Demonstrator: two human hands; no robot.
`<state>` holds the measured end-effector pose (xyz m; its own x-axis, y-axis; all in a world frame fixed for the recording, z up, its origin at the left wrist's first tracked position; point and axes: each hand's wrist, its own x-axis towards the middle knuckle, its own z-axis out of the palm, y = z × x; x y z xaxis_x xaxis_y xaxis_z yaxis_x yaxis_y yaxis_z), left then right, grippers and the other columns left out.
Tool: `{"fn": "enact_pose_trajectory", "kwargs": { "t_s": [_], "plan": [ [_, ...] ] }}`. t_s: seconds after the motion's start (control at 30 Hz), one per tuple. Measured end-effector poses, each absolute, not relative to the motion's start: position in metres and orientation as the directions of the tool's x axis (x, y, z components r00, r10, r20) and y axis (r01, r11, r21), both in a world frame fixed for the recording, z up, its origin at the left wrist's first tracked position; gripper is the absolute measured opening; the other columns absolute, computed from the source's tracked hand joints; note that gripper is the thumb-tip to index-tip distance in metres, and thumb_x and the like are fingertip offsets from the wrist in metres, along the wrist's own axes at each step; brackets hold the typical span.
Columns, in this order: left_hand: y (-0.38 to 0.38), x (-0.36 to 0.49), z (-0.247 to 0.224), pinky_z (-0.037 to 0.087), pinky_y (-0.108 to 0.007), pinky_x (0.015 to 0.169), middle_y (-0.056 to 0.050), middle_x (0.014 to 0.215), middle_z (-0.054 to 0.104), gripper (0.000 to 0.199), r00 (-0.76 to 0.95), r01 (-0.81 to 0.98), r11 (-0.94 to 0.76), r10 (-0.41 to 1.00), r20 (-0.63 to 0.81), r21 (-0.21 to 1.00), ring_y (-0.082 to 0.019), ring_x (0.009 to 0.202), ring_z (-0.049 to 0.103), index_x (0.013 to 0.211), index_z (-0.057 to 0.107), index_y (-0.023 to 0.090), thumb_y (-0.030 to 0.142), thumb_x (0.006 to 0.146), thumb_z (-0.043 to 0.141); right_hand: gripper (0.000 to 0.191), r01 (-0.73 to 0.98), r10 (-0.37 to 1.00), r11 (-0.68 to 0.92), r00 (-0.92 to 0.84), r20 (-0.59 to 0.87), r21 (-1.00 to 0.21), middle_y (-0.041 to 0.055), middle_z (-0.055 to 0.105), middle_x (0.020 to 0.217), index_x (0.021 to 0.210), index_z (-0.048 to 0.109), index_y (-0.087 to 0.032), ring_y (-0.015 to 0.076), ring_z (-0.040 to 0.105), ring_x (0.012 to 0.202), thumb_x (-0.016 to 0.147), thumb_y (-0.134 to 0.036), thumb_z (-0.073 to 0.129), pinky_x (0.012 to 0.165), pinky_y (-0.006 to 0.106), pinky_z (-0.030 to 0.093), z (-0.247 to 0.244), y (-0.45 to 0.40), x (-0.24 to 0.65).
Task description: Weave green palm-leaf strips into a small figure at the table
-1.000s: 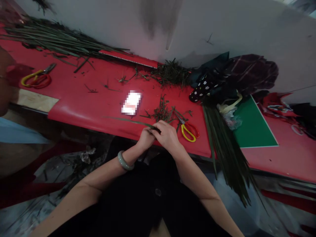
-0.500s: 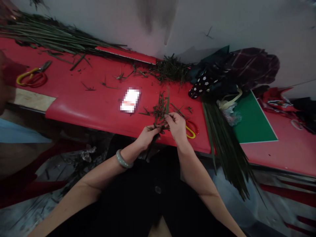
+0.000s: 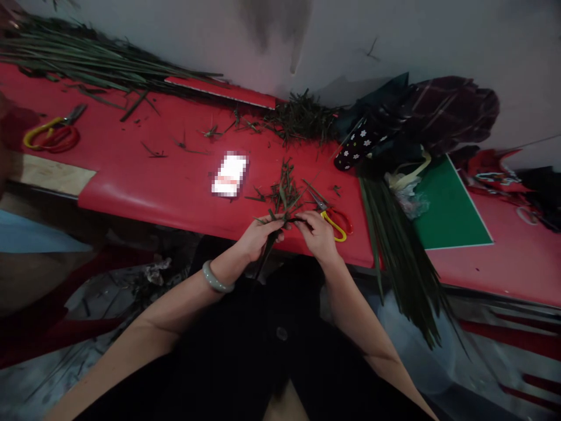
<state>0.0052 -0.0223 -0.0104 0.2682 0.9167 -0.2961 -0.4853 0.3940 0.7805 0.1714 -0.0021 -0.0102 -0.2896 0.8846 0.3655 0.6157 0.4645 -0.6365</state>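
Note:
My left hand (image 3: 259, 235) is closed on green leaf strips (image 3: 270, 242), whose dark ends hang down below the table edge. The fingers of my right hand (image 3: 318, 234) pinch a strip close to the left fingertips. The strips cross between both hands, but how they are folded is too small to make out. Just beyond my hands a small heap of leaf scraps (image 3: 284, 184) lies on the red tabletop (image 3: 184, 199). A pair of scissors with yellow and red handles (image 3: 336, 227) rests beside my right hand. A lit phone (image 3: 230, 174), its screen blurred, lies farther left.
Long leaves (image 3: 401, 263) overhang the front edge beside a green board (image 3: 456, 216). A flowered black bottle (image 3: 354, 149) leans near dark cloth (image 3: 456, 111). More scissors (image 3: 52, 133) and a leaf bundle (image 3: 96, 55) lie left. Another person's arm shows at the left edge.
My right hand has shifted slightly down and right, drawing a strip sideways that stood upright before. The blades of the nearby scissors now show. My left hand still holds the strips.

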Motion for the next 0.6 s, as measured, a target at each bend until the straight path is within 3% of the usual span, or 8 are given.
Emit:
{"fn": "enact_pose_trajectory", "kwargs": {
  "t_s": [0.13,0.33,0.6],
  "plan": [
    [-0.024,0.004,-0.012,0.036,-0.017,0.047,-0.002,0.079,0.064,0.024,0.283,-0.441,0.400,0.911,-0.298,0.804,-0.003,0.050,0.052,0.091,0.057,0.013,0.017,0.067,0.059,0.016,0.663,0.897,0.441,-0.311,0.314,-0.605,0.0031,0.064,0.080,0.083,0.064,-0.021,0.0150,0.059,0.077,0.081,-0.024,0.047,0.070,0.028,0.046,-0.006,-0.001,0.175],
    [-0.026,0.005,-0.015,0.037,-0.016,0.046,-0.003,0.074,0.063,0.017,0.192,-0.403,0.372,0.928,-0.321,0.836,-0.004,0.048,0.052,0.083,0.055,0.012,0.021,0.070,0.058,0.015,0.716,0.909,0.416,-0.327,0.258,-0.561,0.0030,0.063,0.079,0.081,0.062,-0.020,0.0155,0.058,0.077,0.081,-0.024,0.048,0.070,0.027,0.044,0.003,-0.006,0.170],
    [-0.026,0.006,-0.013,0.039,-0.018,0.047,0.001,0.063,0.061,0.020,0.223,-0.481,0.343,0.938,-0.266,0.807,-0.004,0.045,0.051,0.087,0.053,0.013,0.019,0.069,0.060,0.013,0.694,0.917,0.398,-0.330,0.226,-0.601,0.0025,0.062,0.078,0.080,0.061,-0.020,0.0151,0.057,0.076,0.080,-0.022,0.048,0.068,0.026,0.042,0.008,-0.007,0.165]
  ]
}}
